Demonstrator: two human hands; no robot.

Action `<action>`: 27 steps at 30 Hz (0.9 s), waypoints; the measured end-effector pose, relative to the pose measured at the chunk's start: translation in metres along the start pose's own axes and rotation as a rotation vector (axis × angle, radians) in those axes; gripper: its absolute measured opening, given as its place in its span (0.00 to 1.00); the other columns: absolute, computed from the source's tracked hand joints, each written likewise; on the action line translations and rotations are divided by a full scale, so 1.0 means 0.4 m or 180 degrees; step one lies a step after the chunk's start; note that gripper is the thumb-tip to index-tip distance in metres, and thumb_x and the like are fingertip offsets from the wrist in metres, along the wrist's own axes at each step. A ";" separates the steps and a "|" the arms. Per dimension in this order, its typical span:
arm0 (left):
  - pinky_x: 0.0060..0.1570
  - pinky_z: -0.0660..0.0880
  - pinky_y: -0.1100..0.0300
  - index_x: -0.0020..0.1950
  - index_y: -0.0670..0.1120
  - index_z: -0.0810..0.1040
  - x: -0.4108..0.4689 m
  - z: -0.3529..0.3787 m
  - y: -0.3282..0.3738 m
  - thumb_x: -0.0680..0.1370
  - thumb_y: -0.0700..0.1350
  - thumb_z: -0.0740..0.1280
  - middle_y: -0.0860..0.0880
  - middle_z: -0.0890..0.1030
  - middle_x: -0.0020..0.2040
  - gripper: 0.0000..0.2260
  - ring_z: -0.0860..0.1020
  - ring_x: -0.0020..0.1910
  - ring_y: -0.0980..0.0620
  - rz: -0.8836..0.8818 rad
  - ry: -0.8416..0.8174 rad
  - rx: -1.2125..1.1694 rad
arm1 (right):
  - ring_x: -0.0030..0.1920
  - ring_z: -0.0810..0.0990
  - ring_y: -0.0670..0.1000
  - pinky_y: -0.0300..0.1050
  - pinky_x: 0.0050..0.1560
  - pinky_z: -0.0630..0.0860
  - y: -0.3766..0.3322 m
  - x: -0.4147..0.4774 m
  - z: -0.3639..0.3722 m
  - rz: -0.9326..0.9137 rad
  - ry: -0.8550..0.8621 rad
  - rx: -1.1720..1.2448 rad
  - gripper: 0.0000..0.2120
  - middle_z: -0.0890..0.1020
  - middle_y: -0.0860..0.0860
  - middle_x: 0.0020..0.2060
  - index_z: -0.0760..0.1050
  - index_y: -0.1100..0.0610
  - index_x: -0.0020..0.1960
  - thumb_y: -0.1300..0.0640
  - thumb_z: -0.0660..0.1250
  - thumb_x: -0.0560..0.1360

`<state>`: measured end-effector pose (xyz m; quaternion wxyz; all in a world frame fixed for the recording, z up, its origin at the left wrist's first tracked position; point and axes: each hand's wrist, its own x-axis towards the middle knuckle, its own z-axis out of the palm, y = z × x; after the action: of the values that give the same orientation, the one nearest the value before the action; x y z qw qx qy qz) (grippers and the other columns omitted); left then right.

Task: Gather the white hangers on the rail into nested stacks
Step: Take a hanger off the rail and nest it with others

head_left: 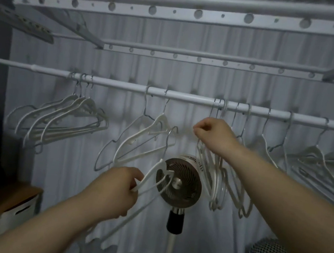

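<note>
Left grip [124, 188] curls round one hanger [156, 172] held below the rail [186, 97]; right grip [215, 136] pinches a bunch [219, 174] hung mid-rail. One stack [64, 118] hangs nested at left. Loose hangers [315, 163] await gathering, so the task looks perhaps half done.

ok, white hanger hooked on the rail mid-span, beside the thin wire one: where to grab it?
Probably by the neck of the white hanger, just under its hook, coming from the front right. Its arms slant down-left and overlap the wire hanger; the neck stands clear.
</note>
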<state>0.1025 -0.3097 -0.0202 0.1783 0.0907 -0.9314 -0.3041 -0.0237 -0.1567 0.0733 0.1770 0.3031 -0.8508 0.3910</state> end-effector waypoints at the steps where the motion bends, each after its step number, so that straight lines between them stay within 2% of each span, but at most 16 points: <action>1: 0.21 0.71 0.70 0.62 0.47 0.72 0.022 -0.006 0.006 0.77 0.39 0.60 0.58 0.73 0.39 0.14 0.73 0.17 0.63 0.0005 0.0074 -0.0024 | 0.53 0.77 0.52 0.40 0.52 0.69 0.016 0.025 -0.012 -0.0110 0.0047 -0.0251 0.10 0.80 0.55 0.54 0.77 0.61 0.55 0.60 0.62 0.76; 4: 0.20 0.72 0.70 0.64 0.46 0.72 0.094 -0.023 0.032 0.77 0.38 0.61 0.55 0.74 0.42 0.16 0.74 0.17 0.62 0.0020 0.0304 -0.0097 | 0.65 0.70 0.55 0.42 0.62 0.67 0.072 0.097 -0.049 -0.0332 0.0167 -0.1039 0.15 0.75 0.55 0.63 0.73 0.58 0.62 0.59 0.62 0.76; 6: 0.20 0.72 0.69 0.64 0.44 0.72 0.143 -0.028 0.059 0.77 0.37 0.61 0.54 0.75 0.42 0.16 0.74 0.17 0.61 0.0023 0.0399 -0.0158 | 0.67 0.66 0.57 0.45 0.66 0.63 0.106 0.139 -0.070 -0.0451 0.0370 -0.1612 0.19 0.71 0.55 0.66 0.70 0.57 0.65 0.58 0.62 0.75; 8: 0.19 0.71 0.69 0.63 0.43 0.72 0.193 -0.028 0.092 0.76 0.35 0.60 0.52 0.76 0.42 0.16 0.74 0.16 0.60 0.0064 0.0471 -0.0180 | 0.67 0.65 0.57 0.47 0.66 0.62 0.134 0.176 -0.090 -0.0571 0.0568 -0.1929 0.21 0.70 0.55 0.66 0.68 0.57 0.67 0.57 0.63 0.74; 14: 0.23 0.75 0.66 0.63 0.43 0.72 0.312 -0.024 0.165 0.76 0.35 0.61 0.44 0.81 0.47 0.16 0.76 0.23 0.54 0.0260 0.0658 0.0169 | 0.68 0.64 0.56 0.48 0.69 0.58 0.179 0.247 -0.110 -0.0689 0.0486 -0.2196 0.23 0.70 0.53 0.67 0.65 0.54 0.67 0.53 0.64 0.73; 18: 0.27 0.77 0.63 0.64 0.43 0.71 0.369 -0.020 0.182 0.76 0.36 0.61 0.47 0.78 0.46 0.16 0.77 0.25 0.54 0.0238 0.0726 0.0235 | 0.71 0.60 0.55 0.53 0.74 0.50 0.186 0.264 -0.103 -0.0723 0.0362 -0.2378 0.25 0.67 0.50 0.69 0.62 0.53 0.70 0.51 0.62 0.74; 20: 0.29 0.78 0.61 0.64 0.43 0.72 0.393 -0.018 0.190 0.75 0.36 0.60 0.46 0.80 0.46 0.17 0.78 0.26 0.53 0.0226 0.0754 0.0275 | 0.70 0.61 0.55 0.53 0.74 0.50 0.185 0.269 -0.103 -0.0778 0.0332 -0.2382 0.24 0.67 0.50 0.69 0.62 0.52 0.69 0.52 0.62 0.74; 27: 0.22 0.74 0.67 0.66 0.40 0.69 0.449 0.018 0.198 0.76 0.34 0.59 0.40 0.81 0.51 0.18 0.75 0.24 0.55 0.0162 0.0632 0.0267 | 0.70 0.62 0.54 0.55 0.74 0.51 0.187 0.270 -0.115 -0.0925 0.0118 -0.2487 0.26 0.66 0.50 0.70 0.58 0.51 0.72 0.51 0.60 0.76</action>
<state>-0.0703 -0.2925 0.0712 0.2734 0.1041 -0.9230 -0.2498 -0.1511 -0.1238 0.1188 0.3473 0.3230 -0.8803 0.0151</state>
